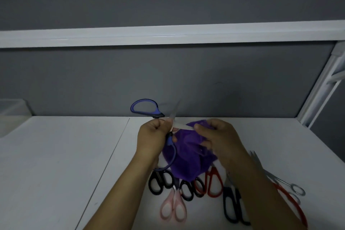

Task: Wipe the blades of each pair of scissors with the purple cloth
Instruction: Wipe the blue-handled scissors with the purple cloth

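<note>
Below the hands, on the white table (pixel 56 155), a row of other scissors lies with the handles toward the person: a black-handled pair (pixel 161 178) under the left wrist, a pink pair (pixel 174 201) nearer the person, a second black pair (pixel 193 189), a red pair (pixel 207 180), and a larger black pair (pixel 235 200) under the right forearm. To the right of that forearm lie an all-metal pair (pixel 276 179) and a long red-handled pair (pixel 291 201), partly covered by the arm. The hanging purple cloth (pixel 186 157) hides the blades of the pairs beneath it. Behind the hands stands a grey wall panel (pixel 224 84) with a white shelf (pixel 168 35) above it; far to the left sits a clear box (pixel 13 108), far to the right a white frame upright (pixel 321 88). The left hand (pixel 151 136) is curled round the blue-handled scissors (pixel 147 112) near the pivot. They are spread wide, one loop above the hand, the other hanging below it, one blade pointing up and the other reaching across to the right hand. The right hand (pixel 218 136) grips the bunched cloth just beside the left hand, fingers curled into the fabric and the thumb (pixel 197 127) at that blade's end. Both hands are held up off the table.
</note>
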